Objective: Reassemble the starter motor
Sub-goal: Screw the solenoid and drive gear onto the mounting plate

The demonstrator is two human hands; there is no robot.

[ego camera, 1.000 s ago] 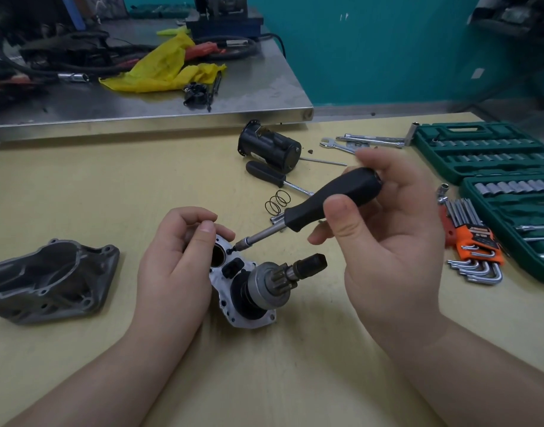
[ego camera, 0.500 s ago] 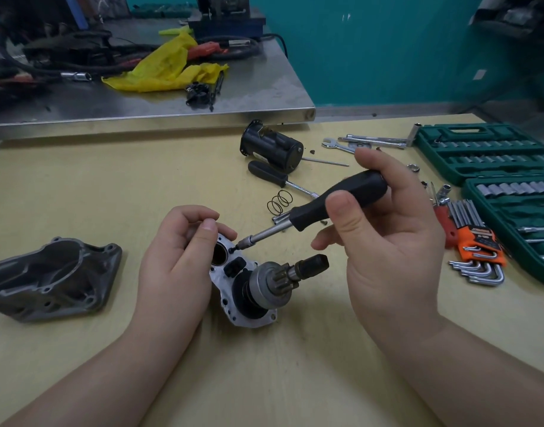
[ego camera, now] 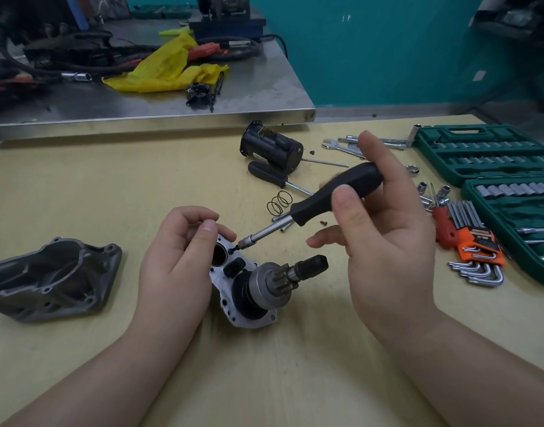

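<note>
Yellow tabletop (ego camera: 79, 186). Left hand (ego camera: 175, 266) gripping silver starter plate (ego camera: 233, 306), dark pinion gear (ego camera: 274, 277) jutting right. Right hand (ego camera: 384, 241) pinching black-handled screwdriver (ego camera: 332, 195), tip on screw (ego camera: 232, 250).

Your left hand (ego camera: 175, 260) hides the housing plate's (ego camera: 249, 318) nine o'clock side. The green socket case (ego camera: 511, 208) runs off the frame at three o'clock.

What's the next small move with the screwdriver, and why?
Probably keep turning the screwdriver to seat the screw. Its tip sits on the dark screw head in the plate, the right hand grips the handle, and the left hand holds the plate's far end steady. Whether the screw is fully down cannot be told.
</note>
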